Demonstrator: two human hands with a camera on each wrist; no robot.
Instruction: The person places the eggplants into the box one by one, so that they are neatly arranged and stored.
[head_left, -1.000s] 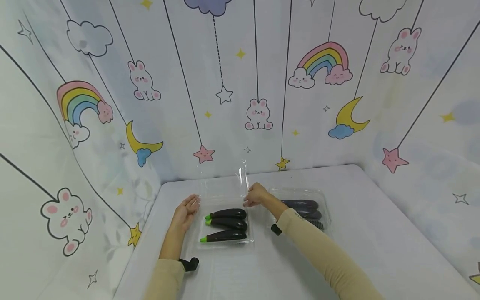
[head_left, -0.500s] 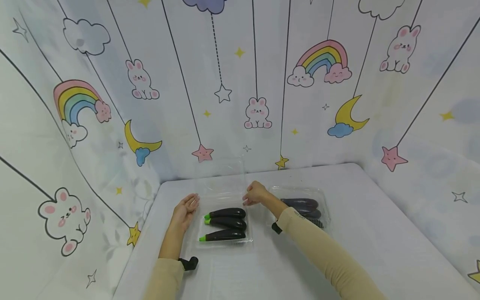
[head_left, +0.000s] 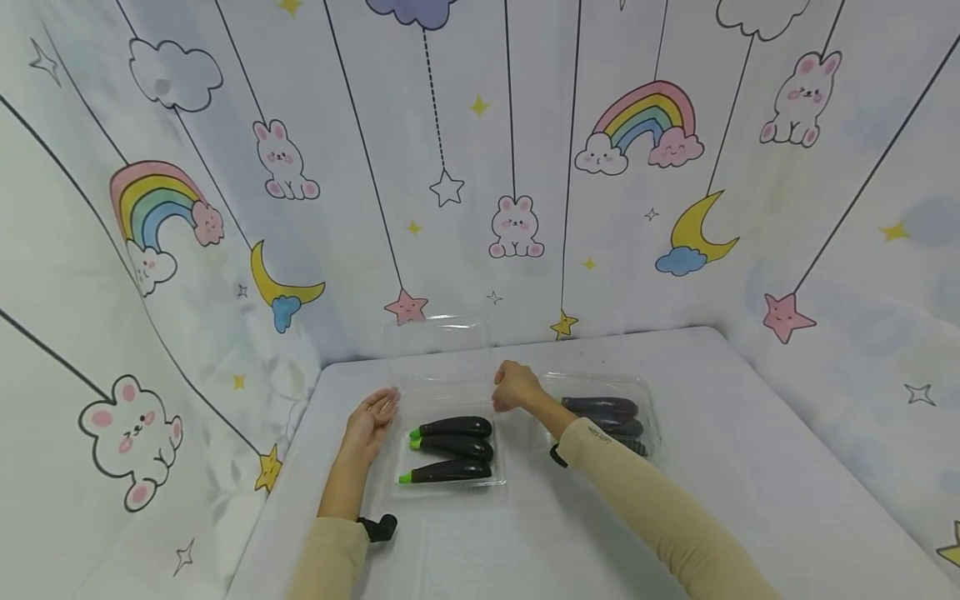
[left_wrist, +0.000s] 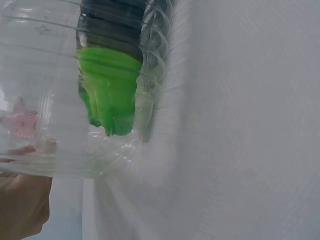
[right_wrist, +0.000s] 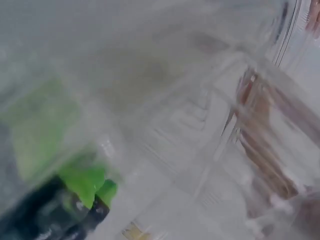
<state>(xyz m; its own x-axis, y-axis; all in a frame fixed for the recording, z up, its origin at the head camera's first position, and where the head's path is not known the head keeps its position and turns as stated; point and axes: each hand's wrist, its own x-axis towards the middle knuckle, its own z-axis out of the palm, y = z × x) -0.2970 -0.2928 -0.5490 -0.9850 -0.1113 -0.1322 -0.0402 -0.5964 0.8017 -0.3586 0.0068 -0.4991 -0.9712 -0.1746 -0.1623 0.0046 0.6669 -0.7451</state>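
Observation:
A clear plastic clamshell container (head_left: 501, 482) lies on the table with several dark eggplants (head_left: 453, 448) in it, their green stem ends to the left. Its lid (head_left: 438, 346) stands raised at the far side. My left hand (head_left: 369, 423) rests its lightly bent fingers on the container's left edge near the hinge. At the opposite edge, my right hand (head_left: 517, 386) appears to pinch the plastic with curled fingers. In the left wrist view a green stem (left_wrist: 111, 90) shows through the ribbed wall. The right wrist view is blurred, with a green-tipped eggplant (right_wrist: 55, 210) at lower left.
A second clear container (head_left: 651, 417) stands to the right, partly behind the right forearm. It holds dark eggplants (head_left: 603, 408) and a ridged dark piece (head_left: 633, 447). White cloth covers the table (head_left: 720, 467); a printed curtain (head_left: 465, 275) hangs right behind it.
The raised lid has tipped slightly back and to the left. My right hand has shifted a little to the right and its wrist has turned. The left hand stays put.

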